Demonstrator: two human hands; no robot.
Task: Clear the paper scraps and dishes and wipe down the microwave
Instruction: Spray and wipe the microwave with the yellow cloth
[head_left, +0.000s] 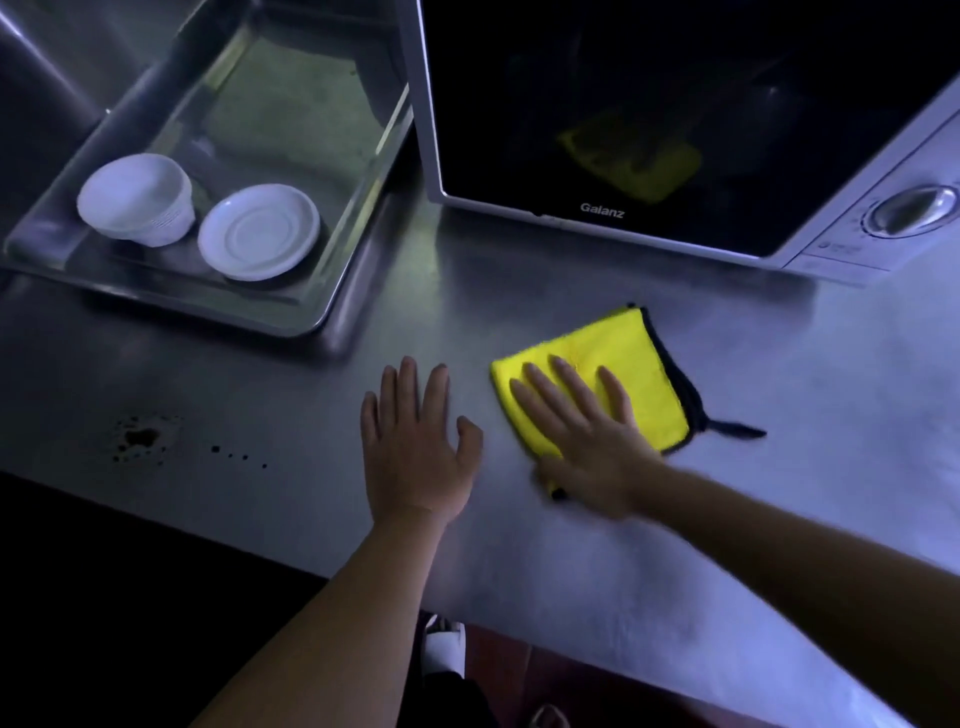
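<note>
A folded yellow cloth (644, 358) with a black edge lies on the steel counter (260, 384) in front of the microwave (675, 130). My right hand (582, 431) presses flat on the cloth, fingers straight. My left hand (415, 441) lies flat on the bare counter just left of the cloth, fingers spread. The microwave door is shut and mirrors the cloth. At the back left a white bowl (137, 200) and a white plate (258, 232), both upside down, sit in a steel tray (322, 291).
Dark stains and several small drops (143, 436) mark the counter at the left. The microwave's dial (911, 208) is at the right edge. The counter's front edge runs diagonally below my arms; a shoe (441, 644) shows on the floor.
</note>
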